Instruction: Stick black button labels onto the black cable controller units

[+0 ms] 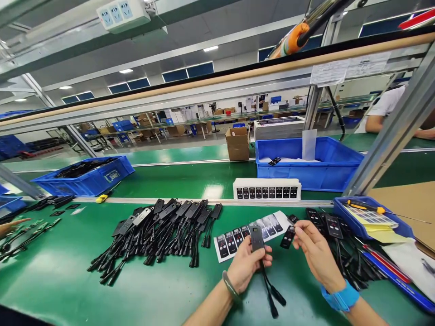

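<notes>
My left hand point(249, 262) is wrapped round a black cabled device point(257, 237), whose two short cables hang down towards the front edge. Between the fingertips of my right hand point(311, 249) is a black label point(287, 237), just right of the device and apart from it. A white sheet of labels point(231, 242) lies on the green table behind my left hand, with several black labels at its left part and bare backing at its right. A large pile of black cabled devices point(170, 226) lies to the left.
Finished-looking labelled devices point(335, 226) lie at the right, beside a small blue tray point(404, 226) with a screwdriver. Behind stand a white label stack point(267, 181) and blue bins point(306, 174). Another person's hand point(12, 226) is at the far left.
</notes>
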Motion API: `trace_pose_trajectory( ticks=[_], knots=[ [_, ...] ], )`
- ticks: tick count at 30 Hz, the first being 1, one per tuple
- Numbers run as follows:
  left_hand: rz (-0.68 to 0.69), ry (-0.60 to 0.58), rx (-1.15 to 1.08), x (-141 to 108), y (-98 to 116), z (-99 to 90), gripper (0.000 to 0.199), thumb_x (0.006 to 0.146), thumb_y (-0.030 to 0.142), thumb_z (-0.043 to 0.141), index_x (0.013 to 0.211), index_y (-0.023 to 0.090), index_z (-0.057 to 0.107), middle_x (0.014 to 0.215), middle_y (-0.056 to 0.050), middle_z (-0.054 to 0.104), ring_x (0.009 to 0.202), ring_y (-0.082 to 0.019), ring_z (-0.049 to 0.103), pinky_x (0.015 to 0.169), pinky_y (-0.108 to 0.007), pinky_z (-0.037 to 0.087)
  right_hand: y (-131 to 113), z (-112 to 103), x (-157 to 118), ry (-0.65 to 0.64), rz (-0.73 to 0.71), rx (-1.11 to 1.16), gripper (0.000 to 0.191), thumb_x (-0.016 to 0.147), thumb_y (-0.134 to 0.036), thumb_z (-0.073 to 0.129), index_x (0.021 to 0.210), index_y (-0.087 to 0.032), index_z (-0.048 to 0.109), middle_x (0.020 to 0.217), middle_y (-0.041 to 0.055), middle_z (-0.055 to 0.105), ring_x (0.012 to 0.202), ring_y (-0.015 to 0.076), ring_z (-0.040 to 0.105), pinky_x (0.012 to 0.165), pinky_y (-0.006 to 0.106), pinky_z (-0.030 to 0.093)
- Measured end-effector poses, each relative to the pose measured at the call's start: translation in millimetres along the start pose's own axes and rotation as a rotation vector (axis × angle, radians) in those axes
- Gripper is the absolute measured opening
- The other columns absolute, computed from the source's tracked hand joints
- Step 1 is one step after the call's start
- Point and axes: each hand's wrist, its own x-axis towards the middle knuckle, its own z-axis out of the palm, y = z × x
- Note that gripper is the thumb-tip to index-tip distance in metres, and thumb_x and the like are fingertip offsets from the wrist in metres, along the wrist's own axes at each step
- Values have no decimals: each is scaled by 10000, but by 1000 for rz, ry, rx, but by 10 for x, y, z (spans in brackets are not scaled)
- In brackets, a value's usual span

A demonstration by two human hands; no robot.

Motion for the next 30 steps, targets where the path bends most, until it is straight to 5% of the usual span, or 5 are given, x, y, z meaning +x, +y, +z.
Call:
trace_pose_trajectory(
  ticks=[4,11,30],
  knots=[
    [-122,-54,-36,-21,-225,12,578,629,264,762,1121,167,474,1012,-101,655,699,-151,669,680,-298,531,86,29,-87,-66,15,-128,224,851,-442,592,839,-225,541,696,-46,459,533,92,425,507,236,375],
    [-177,-145,-35,-88,-260,0,614,616,150,732,1179,160,487,939,-99,683,848,-252,697,762,-349,537,63,121,-200,-114,31,-258,249,810,-440,625,793,-197,575,696,-11,537,539,108,455,473,235,395],
    [-165,-253,-45,-105,-296,-24,577,712,211,729,1193,167,412,1011,-142,696,803,-209,705,747,-334,548,-49,35,-182,-27,31,-258,158,822,-350,631,772,-211,575,627,-37,532,497,88,468,449,196,408]
  ],
)
